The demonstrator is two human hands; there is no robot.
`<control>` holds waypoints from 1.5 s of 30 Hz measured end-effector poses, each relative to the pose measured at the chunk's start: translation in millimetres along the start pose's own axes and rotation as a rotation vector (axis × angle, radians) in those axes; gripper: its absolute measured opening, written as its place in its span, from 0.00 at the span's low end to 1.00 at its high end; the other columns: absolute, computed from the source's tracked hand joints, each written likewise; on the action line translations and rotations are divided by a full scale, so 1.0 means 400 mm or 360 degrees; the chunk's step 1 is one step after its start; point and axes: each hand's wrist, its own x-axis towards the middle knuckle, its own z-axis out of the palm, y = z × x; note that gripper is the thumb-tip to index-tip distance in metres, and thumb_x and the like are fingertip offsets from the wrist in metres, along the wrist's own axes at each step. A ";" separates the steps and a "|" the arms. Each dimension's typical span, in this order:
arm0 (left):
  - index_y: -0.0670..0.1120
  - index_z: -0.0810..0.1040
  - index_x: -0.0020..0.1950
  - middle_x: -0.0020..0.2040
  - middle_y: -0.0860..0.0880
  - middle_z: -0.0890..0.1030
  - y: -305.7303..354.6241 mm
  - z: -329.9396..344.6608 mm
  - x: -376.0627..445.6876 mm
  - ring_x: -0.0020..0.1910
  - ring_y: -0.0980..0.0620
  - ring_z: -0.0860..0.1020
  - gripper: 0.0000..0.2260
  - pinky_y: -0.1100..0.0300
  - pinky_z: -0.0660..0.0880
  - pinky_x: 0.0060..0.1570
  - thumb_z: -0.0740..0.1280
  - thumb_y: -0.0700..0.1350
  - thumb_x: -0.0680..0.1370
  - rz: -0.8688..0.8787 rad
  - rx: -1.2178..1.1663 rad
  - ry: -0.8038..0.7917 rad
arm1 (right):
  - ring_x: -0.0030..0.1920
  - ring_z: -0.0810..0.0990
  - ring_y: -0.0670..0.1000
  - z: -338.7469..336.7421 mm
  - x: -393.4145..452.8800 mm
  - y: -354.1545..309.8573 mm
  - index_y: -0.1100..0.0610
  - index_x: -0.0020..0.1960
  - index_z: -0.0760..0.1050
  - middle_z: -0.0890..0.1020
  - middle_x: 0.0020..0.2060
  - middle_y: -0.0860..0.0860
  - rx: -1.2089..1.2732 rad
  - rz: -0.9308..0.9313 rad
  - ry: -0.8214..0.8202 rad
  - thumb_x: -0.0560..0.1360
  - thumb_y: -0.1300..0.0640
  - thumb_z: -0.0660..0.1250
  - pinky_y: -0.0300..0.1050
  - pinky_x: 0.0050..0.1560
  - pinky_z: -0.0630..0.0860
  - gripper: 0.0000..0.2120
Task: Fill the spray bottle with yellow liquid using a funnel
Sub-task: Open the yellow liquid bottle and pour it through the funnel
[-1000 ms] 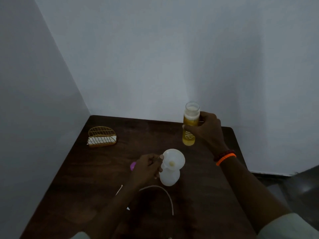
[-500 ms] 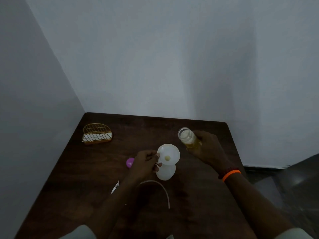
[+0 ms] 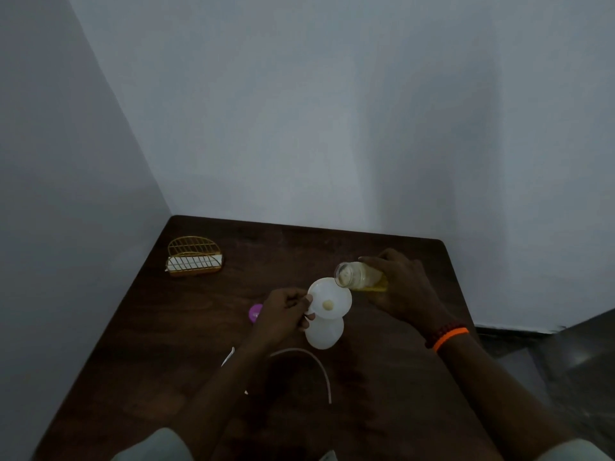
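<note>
A white spray bottle (image 3: 324, 332) stands upright near the middle of the dark wooden table (image 3: 382, 394), with a white funnel (image 3: 329, 298) seated in its neck. My left hand (image 3: 283, 319) pinches the funnel's left rim. My right hand (image 3: 402, 287) grips a clear bottle of yellow liquid (image 3: 361, 276), tipped almost level, its open mouth over the funnel's far right rim. A yellowish spot shows at the funnel's centre. No stream is visible.
A gold wire rack (image 3: 194, 257) stands at the table's back left. A purple cap (image 3: 255, 312) lies just left of my left hand. A thin white curved tube (image 3: 316, 364) and a small white part (image 3: 229, 356) lie nearer me. Walls close in behind and left.
My right hand brought the bottle of yellow liquid down from upright and tipped it toward the funnel until its mouth reached the rim. My left hand stayed on the funnel.
</note>
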 end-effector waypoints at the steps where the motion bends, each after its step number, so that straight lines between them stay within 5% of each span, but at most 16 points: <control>1: 0.42 0.83 0.53 0.40 0.43 0.85 -0.002 -0.001 0.002 0.34 0.49 0.81 0.09 0.54 0.80 0.39 0.65 0.45 0.82 0.0007 0.0013 -0.0009 | 0.53 0.76 0.50 -0.002 0.001 0.000 0.45 0.70 0.72 0.76 0.54 0.49 -0.0023 -0.0005 0.0002 0.68 0.45 0.75 0.55 0.56 0.72 0.31; 45: 0.42 0.83 0.54 0.40 0.44 0.85 -0.001 -0.006 0.019 0.33 0.52 0.81 0.08 0.58 0.79 0.36 0.65 0.43 0.81 0.0006 0.0030 -0.0060 | 0.53 0.75 0.51 -0.015 0.015 0.001 0.45 0.67 0.76 0.75 0.51 0.49 -0.0317 -0.0053 0.0071 0.64 0.52 0.78 0.53 0.60 0.60 0.32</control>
